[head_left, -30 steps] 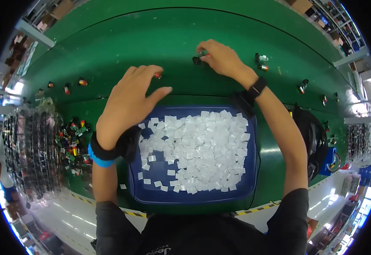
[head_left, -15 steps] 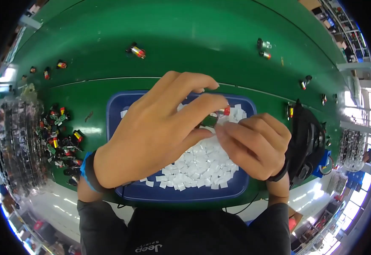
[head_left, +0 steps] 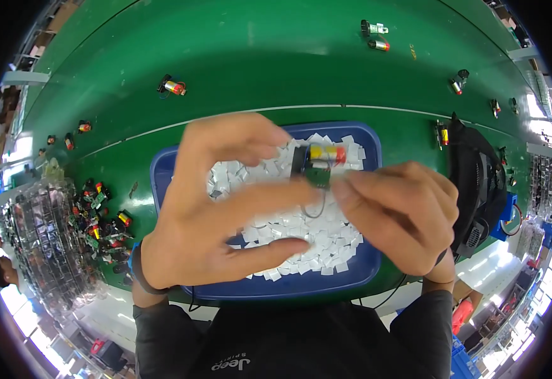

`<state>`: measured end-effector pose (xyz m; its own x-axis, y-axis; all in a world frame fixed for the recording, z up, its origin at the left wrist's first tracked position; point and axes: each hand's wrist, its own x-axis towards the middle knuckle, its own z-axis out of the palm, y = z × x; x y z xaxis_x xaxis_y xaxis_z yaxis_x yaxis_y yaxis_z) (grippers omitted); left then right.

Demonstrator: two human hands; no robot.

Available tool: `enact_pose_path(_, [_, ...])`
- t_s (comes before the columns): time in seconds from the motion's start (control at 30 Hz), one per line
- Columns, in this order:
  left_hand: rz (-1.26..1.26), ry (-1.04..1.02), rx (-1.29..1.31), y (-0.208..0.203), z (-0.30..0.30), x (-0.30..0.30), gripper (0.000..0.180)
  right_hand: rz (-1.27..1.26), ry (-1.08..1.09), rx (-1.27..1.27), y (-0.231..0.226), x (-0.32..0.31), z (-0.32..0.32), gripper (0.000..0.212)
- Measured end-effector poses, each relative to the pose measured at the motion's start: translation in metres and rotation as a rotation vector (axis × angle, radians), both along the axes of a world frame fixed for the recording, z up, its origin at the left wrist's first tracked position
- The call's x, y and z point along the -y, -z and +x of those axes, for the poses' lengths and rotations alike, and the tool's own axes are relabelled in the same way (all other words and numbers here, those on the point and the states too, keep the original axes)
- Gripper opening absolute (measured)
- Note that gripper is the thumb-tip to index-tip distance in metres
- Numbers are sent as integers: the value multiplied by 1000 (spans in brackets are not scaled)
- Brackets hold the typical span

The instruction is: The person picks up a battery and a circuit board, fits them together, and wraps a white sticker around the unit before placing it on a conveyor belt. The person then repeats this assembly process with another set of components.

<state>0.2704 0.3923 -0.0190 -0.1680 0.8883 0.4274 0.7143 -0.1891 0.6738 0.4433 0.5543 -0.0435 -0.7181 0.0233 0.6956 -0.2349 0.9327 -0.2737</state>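
Above the blue tub, my right hand point(head_left: 408, 215) pinches a small green circuit board point(head_left: 318, 177) between thumb and fingertips. With the board come a cylindrical yellow battery point(head_left: 328, 153) with a red end, a black part point(head_left: 299, 161) and a thin looped wire. My left hand point(head_left: 206, 215) is beside it on the left, partly blurred, thumb and fingers spread wide. Its index fingertip lies close to the board; whether it touches I cannot tell. Below both hands, the blue tub point(head_left: 276, 291) holds many small white square pieces point(head_left: 307, 243).
Similar board-and-battery assemblies lie heaped point(head_left: 99, 215) at the left, beside stacked clear plastic trays point(head_left: 42, 234). More lie scattered over the green table point(head_left: 257, 76), such as one assembly point(head_left: 174, 87) at far left. A black bag point(head_left: 475, 183) stands at the right.
My left hand has opened away from the circuit board, its thumb and fingers now spread. The board and battery show more fully in my right hand. The view has shifted slightly.
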Motion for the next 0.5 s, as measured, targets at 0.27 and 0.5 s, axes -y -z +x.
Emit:
enact_pose_path(0.27, [-610,35,1153,6,-13,0,35,38,-35,-61,5,5,-5,25])
enact_pose_path(0.5, [-501,-31,1073,6,-1,-2,27,-17,24,-5,3,-4,-10,25])
